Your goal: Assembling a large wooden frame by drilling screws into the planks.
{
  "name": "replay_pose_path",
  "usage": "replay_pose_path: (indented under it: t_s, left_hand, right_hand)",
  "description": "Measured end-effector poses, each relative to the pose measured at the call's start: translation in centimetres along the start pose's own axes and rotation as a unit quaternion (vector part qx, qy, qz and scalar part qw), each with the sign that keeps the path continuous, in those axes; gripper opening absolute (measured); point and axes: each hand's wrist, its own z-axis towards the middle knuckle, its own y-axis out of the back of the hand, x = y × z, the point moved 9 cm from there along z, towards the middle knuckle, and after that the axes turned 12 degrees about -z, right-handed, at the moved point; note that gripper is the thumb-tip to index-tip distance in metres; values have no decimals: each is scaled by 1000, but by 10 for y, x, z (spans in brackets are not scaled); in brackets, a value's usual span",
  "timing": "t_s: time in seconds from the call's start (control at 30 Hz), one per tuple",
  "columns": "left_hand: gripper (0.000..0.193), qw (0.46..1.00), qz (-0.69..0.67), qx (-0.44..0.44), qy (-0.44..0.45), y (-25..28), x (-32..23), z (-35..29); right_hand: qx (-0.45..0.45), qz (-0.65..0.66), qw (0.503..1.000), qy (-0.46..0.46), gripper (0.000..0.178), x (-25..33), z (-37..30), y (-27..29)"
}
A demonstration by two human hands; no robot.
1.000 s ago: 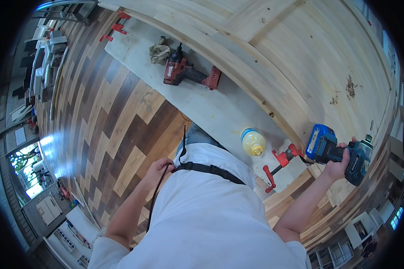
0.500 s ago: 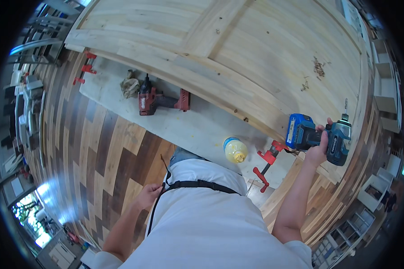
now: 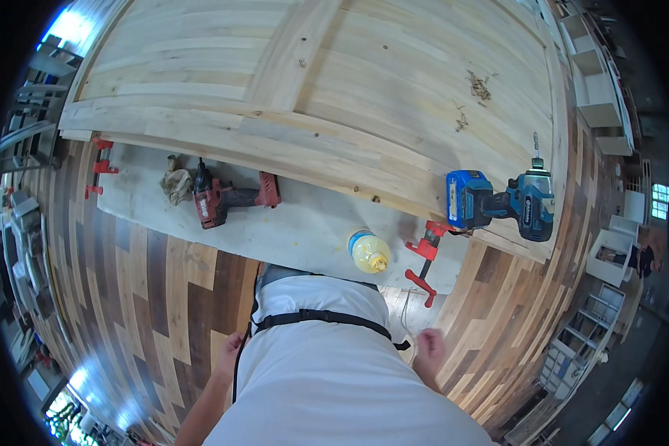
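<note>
Red drill (image 3: pixel 227 199), red clamp (image 3: pixel 424 260), perhaps a rag (image 3: pixel 175 184)

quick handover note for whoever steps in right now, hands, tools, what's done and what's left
Left hand: empty, at the black strap by the waist.
Right hand: empty, down at the person's side, apart from every tool.
Blue drill: lying on the right end of the wooden panel, bit fitted.
Red drill, rag and yellow bottle: on the grey bench.
Red clamp: at the bench edge near the blue drill.
Done: blue drill is set down.
Left: cannot tell from the view.
</note>
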Motion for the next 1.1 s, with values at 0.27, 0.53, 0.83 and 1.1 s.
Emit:
replay_pose_path:
  t_s: [0.27, 0.53, 0.83, 1.1]
  left_hand:
    - [15, 983, -95, 88, 132, 42, 47, 2]
    - [16, 939, -148, 195, 242, 29, 15, -3]
    - [35, 852, -293, 357, 248, 41, -7, -18]
    - [15, 882, 44, 371, 287, 89, 32, 26]
  right_hand:
    - [229, 40, 962, -146, 11, -101, -57, -67]
    - [337, 180, 896, -229, 13, -89, -90, -97]
    - [415, 339, 789, -300, 15, -63, -125, -104]
    - [474, 182, 813, -286, 20, -64, -105, -87]
